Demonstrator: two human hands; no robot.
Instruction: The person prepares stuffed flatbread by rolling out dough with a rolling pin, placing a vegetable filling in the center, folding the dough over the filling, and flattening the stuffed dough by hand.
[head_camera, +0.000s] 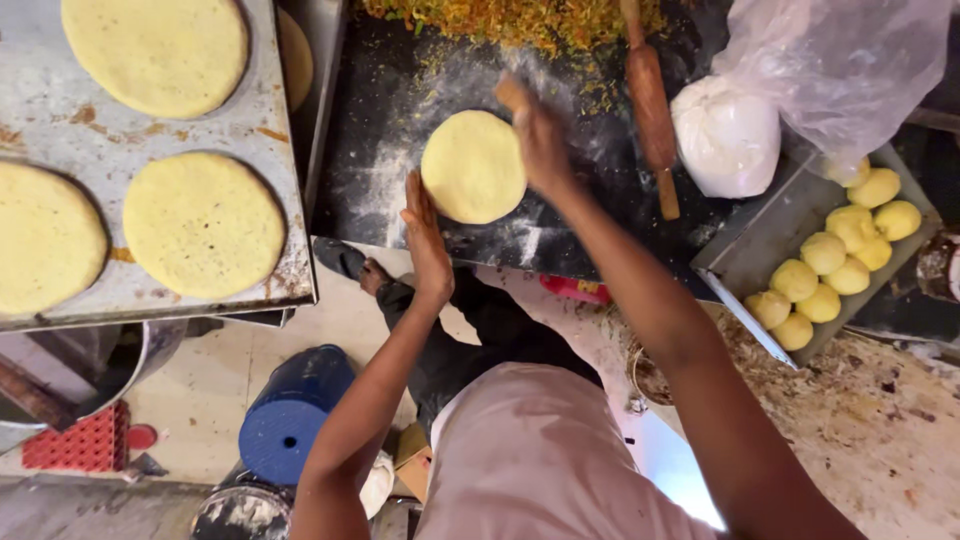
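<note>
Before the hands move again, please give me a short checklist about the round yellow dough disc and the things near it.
1. Round yellow dough disc lies flat on the dark floured worktop: ok.
2. Left hand touches the disc's near-left edge: ok.
3. Right hand rests at the disc's far-right edge: ok.
4. Brown wooden rolling pin lies apart from the disc: ok.
5. Free spot on the grey metal tray of flattened discs: cannot tell.
6. Yellow dough balls sit inside their grey tray: ok.
</note>
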